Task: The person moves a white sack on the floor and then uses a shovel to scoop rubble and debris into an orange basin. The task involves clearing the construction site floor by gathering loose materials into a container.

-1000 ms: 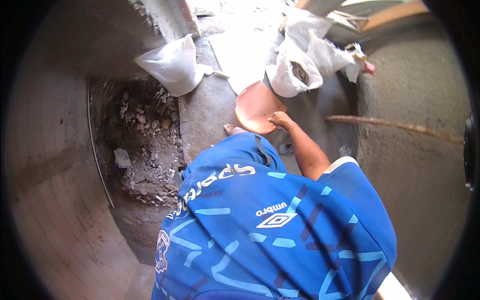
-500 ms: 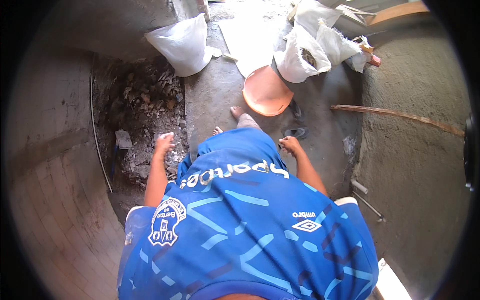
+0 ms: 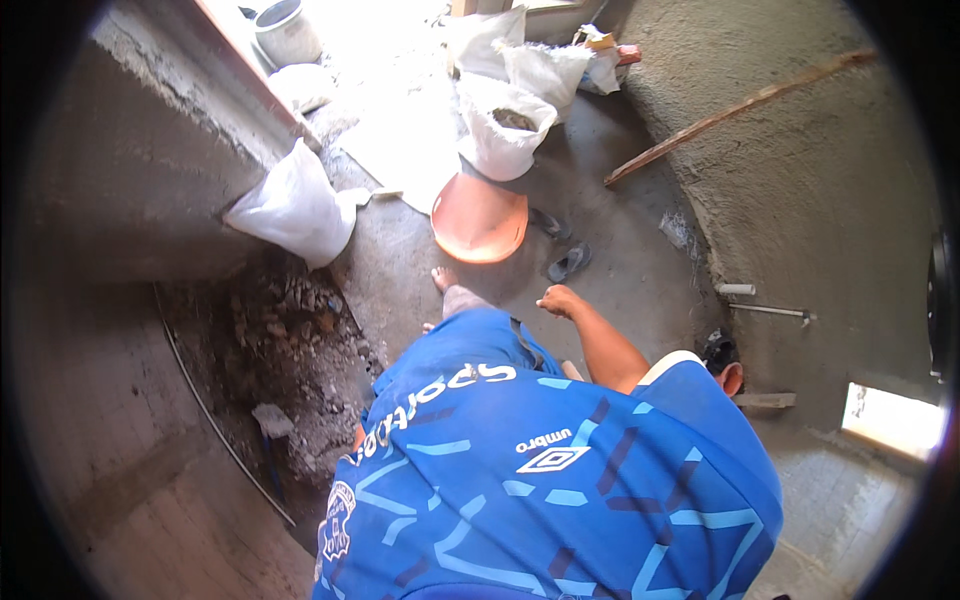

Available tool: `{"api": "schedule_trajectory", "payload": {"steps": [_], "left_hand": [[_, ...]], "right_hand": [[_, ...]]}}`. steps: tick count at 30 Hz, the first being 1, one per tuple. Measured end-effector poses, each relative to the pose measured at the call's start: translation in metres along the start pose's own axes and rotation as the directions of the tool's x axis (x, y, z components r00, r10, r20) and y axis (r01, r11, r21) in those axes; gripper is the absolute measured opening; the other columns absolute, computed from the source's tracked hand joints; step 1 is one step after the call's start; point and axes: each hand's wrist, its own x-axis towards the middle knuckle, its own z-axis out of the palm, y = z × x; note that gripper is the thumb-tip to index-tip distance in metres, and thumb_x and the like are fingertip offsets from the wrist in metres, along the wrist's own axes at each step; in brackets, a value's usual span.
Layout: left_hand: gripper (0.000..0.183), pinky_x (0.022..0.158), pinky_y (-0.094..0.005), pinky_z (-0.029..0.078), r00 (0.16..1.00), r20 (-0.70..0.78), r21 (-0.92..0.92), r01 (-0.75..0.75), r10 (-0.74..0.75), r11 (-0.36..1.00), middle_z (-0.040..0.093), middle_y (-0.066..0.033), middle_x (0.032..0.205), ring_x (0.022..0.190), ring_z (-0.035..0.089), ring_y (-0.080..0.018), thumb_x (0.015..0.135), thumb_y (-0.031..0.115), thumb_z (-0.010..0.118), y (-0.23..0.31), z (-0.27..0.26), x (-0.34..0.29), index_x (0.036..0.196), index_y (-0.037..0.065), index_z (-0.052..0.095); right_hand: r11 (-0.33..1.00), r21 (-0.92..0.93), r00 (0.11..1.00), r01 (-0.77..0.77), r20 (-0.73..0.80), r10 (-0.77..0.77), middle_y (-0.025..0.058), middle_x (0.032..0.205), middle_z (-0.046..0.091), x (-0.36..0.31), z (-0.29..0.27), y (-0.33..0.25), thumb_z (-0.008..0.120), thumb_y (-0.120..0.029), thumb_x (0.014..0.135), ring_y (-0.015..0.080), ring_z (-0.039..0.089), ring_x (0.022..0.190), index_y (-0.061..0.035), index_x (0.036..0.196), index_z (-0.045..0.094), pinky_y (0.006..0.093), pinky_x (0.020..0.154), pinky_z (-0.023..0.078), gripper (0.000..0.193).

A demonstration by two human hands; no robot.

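Hanging free, right hand (image 3: pixel 558 300), near orange basin (image 3: pixel 480 219), sandals (image 3: pixel 568 263).

Right hand (image 3: pixel 560 300) near centre, basin (image 3: pixel 480 220) just beyond at eleven o'clock, sandals (image 3: pixel 560 245) at twelve, open sack (image 3: pixel 505 130) behind basin, rubble pit (image 3: pixel 290 350) at nine o'clock.

Rubble pit (image 3: pixel 290 360), white sacks (image 3: pixel 295 205), perhaps sandals (image 3: pixel 568 262).

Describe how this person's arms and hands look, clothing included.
Only the right arm shows clearly: the right hand is bare, with no glove, ring or watch visible, and the forearm is bare too. It comes out of the short white-edged sleeve of a blue jersey with lighter blue line patterns and white markings. The left hand is hidden behind the jersey.
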Motion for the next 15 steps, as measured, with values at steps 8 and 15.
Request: {"api": "schedule_trajectory", "payload": {"steps": [8,15], "left_hand": [[0.032,0.048,-0.0293,0.044,0.98,-0.193,-0.337,-0.11,0.046,0.935,0.064,-0.0046,0.078,0.06,0.057,-0.0125,0.085,0.037,0.064,0.084,-0.05,-0.014,0.097,0.008,0.066],[0.03,0.043,-0.0246,0.044,0.987,-0.151,-0.543,-0.036,-0.055,0.839,0.062,-0.0009,0.08,0.054,0.055,-0.0091,0.085,0.032,0.066,0.09,-0.052,-0.016,0.105,0.01,0.062]], "right_hand": [[0.99,0.124,0.997,0.061,-0.061,-0.054,0.0151,0.073,0.066,-0.009,-0.031,-0.072,0.059,-0.035,0.084,0.0259,0.065,0.07,0.0014,0.085,0.068,0.038,0.066,0.05,0.037],[0.992,0.127,0.999,0.025,-0.024,-0.022,0.0138,0.075,0.067,-0.021,-0.002,-0.097,0.064,-0.035,0.083,0.023,0.064,0.067,-0.0014,0.094,0.068,0.0359,0.061,0.05,0.036]]}}
